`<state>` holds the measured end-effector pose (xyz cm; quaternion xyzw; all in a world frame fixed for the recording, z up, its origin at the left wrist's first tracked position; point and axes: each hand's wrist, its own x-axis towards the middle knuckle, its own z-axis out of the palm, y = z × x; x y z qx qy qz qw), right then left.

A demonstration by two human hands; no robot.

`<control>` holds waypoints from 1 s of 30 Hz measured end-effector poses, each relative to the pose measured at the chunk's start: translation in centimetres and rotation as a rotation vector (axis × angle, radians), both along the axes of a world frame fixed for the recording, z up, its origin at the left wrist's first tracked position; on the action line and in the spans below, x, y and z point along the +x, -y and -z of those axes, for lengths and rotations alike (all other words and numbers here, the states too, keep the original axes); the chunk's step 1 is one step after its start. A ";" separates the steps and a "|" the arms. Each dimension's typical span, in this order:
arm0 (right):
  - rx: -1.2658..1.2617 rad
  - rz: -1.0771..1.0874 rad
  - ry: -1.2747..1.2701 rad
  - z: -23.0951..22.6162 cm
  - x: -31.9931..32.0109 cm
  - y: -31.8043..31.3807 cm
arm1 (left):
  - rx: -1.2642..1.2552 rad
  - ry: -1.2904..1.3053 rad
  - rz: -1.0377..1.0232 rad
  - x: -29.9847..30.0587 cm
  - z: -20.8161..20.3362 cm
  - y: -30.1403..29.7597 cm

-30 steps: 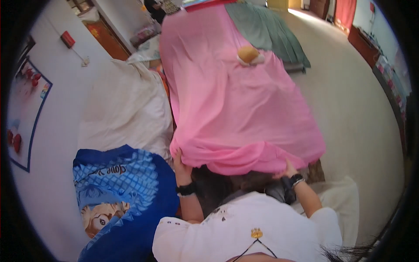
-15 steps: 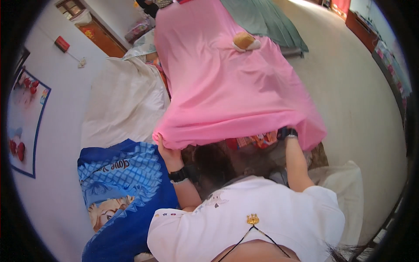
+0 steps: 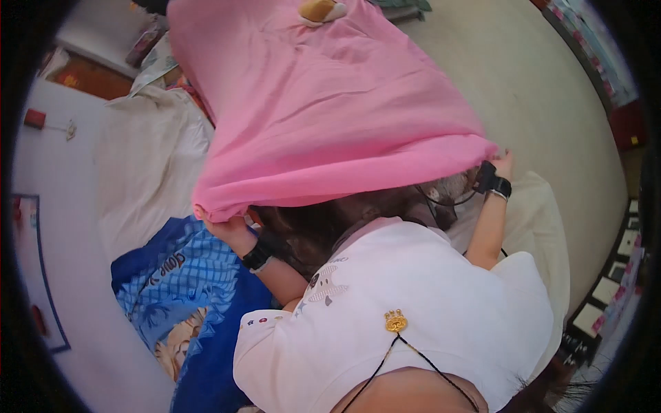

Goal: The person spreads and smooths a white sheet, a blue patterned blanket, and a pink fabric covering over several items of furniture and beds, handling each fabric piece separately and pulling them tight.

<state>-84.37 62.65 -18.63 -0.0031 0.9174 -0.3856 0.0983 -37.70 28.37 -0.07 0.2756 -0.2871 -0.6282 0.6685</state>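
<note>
A pink sheet [image 3: 330, 124] spreads across the bed away from me, its near edge drawn into a rolled fold. At that edge's left corner, my left hand [image 3: 219, 219] is closed on the bunched cloth. My right hand [image 3: 504, 166] grips the right corner, its fingers partly hidden by the fabric and a black wrist strap. The edge hangs stretched between both hands above my lap, where dark clothing and a thin black cable [image 3: 447, 202] show. On the far part of the sheet sits a brown-and-white soft item [image 3: 320, 12].
A blue printed blanket [image 3: 186, 268] lies to my left, beside a rumpled cream cloth [image 3: 151, 151] along the wall. Pale cloth [image 3: 537, 227] lies at my right. Beyond the sheet is a grey-green cloth [image 3: 403, 9]. Light floor [image 3: 537, 110] runs along the right side.
My right hand has moved outward and up to the sheet's right corner, coming out from under the cloth. The near edge is stretched wider, and the view has shifted.
</note>
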 end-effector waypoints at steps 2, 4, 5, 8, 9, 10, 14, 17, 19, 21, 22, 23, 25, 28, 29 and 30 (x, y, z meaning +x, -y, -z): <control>-1.119 0.695 0.176 -8.4 1.1 2.7 | 0.004 -0.047 0.091 -0.4 0.3 0.0; -1.375 0.059 0.129 -18.4 5.2 5.2 | 0.020 -0.009 0.121 -1.4 0.0 -0.3; -1.467 -0.277 0.165 -21.2 6.5 5.4 | 0.042 0.035 0.083 -1.5 0.8 0.2; -1.450 -1.074 0.002 -27.7 13.0 6.7 | 0.083 0.093 0.165 -2.1 1.9 1.0; -1.429 -1.360 0.055 -28.9 14.6 7.6 | 0.084 0.095 0.184 -2.4 1.7 0.8; -1.458 -1.816 0.131 -31.6 15.9 9.8 | 0.114 0.072 0.204 -2.8 0.9 0.4; -1.680 -1.921 0.029 -35.4 22.5 13.0 | 0.036 0.053 0.186 -0.6 1.9 0.8; -1.869 -1.699 -0.007 -36.5 23.1 12.2 | 0.054 0.043 0.138 -0.9 2.1 0.7; -1.808 -1.804 -0.034 -37.2 22.6 12.2 | 0.035 0.003 0.154 -1.0 2.2 0.8; -1.755 -1.897 -0.054 -37.3 22.4 12.0 | -0.046 0.049 0.176 -1.9 1.2 0.1; -2.010 -1.886 0.099 -36.8 23.2 12.5 | -0.040 0.050 0.161 -1.4 1.5 0.1; -2.263 -1.843 0.263 -36.3 23.5 12.8 | 0.004 0.024 0.169 -0.9 1.8 0.3; -2.125 -2.012 0.322 -36.5 22.6 13.3 | 0.049 0.001 0.162 -0.7 1.5 -0.2; -1.997 -2.156 0.343 -36.4 22.3 13.7 | 0.106 -0.008 0.136 -1.2 0.9 -1.0; -2.014 -2.145 0.316 -36.5 22.3 13.6 | 0.101 0.030 0.136 -1.4 0.8 -1.0; -2.016 -2.145 0.319 -36.5 22.3 13.7 | 0.096 0.068 0.127 -1.4 0.8 -1.0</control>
